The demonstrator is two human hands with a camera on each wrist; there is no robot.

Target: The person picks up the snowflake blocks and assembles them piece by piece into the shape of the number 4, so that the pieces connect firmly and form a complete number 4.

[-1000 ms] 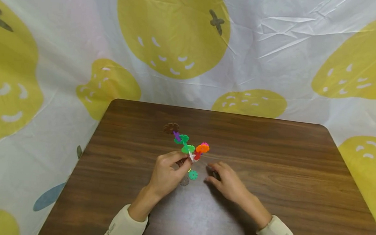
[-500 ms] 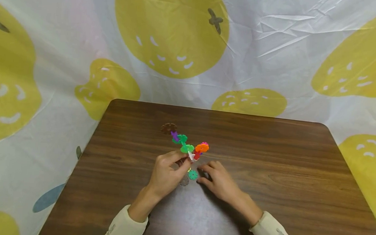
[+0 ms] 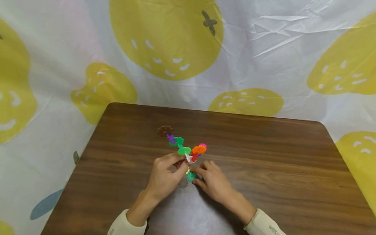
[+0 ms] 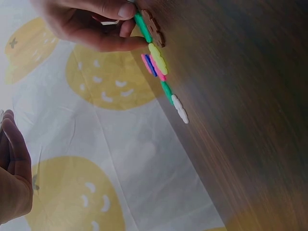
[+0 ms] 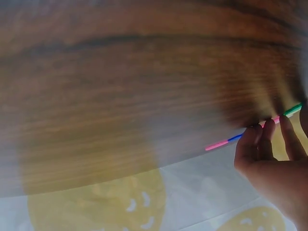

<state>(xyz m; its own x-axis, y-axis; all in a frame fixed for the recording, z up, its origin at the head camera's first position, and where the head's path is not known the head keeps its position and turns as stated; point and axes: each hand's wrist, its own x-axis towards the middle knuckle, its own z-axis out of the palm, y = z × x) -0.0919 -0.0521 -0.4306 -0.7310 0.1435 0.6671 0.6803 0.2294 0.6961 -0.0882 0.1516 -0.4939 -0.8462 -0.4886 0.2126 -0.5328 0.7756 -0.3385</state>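
We have a chain [image 3: 184, 151] of slotted discs between our two hands, over the table [image 3: 268, 152] and nearer its left edge than its right. Our left hand [image 3: 164, 176] pinches the chain between thumb and finger, right by the white disc [image 3: 188, 158]; which piece sits under the fingertips we cannot tell. From there one branch slants toward the table's far left corner: a light green disc, a teal disc [image 3: 176, 142], a purple disc [image 3: 170, 138] and, at the tip, the far brown disc [image 3: 164, 131]. A shorter branch points to the far edge, with a red disc [image 3: 194, 157], an orange disc [image 3: 199, 150] and a pink disc [image 3: 203, 146] partly behind it.

Toward the near edge we see a yellow disc [image 3: 187, 171], a green disc [image 3: 190, 176] and the near brown disc [image 3: 183, 183]. Our right hand [image 3: 215, 183] comes in from the right edge's side, its grip narrow, thumb and finger on the green disc's rim. Whether these lower discs touch the table we cannot tell. Beyond the far edge hangs a fruit-printed cloth [image 3: 256, 64].
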